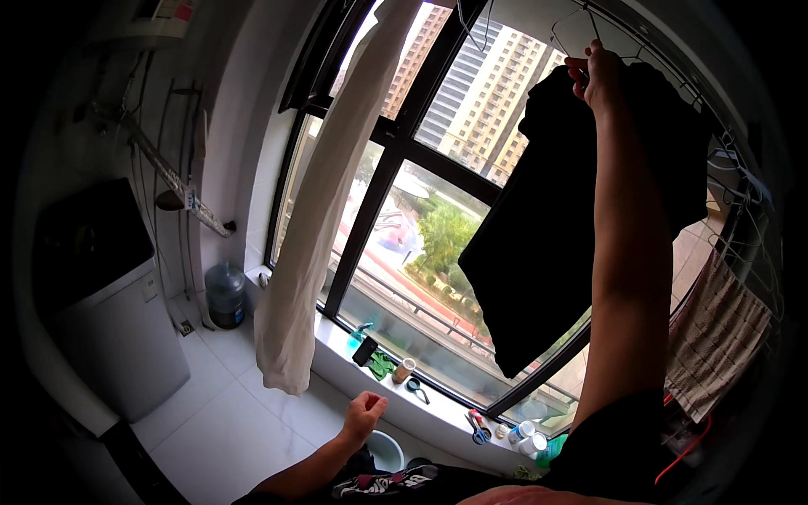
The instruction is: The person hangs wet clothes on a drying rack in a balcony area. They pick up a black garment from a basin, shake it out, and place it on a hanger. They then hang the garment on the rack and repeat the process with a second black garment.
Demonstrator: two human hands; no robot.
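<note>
High on the right, my right hand [599, 77] reaches up to the neck of a wire hanger [592, 23] and has its fingers closed around it. From that hanger a black garment [581, 227] hangs down in front of the window, partly covered by my raised forearm. My left hand [364, 417] is low in front of me, its fingers curled together, with nothing visible in them. Just beyond it, below the sill, is a light blue basin [385, 453], partly hidden by my clothing.
A long pale cloth [324, 227] hangs left of the garment. Bottles, scissors [479, 427], a hand mirror-like dark item [416, 389] and a green cloth [381, 365] line the windowsill. Left stand a washing machine [118, 337] and water jug [225, 295]. At right hangs a checked towel [720, 332].
</note>
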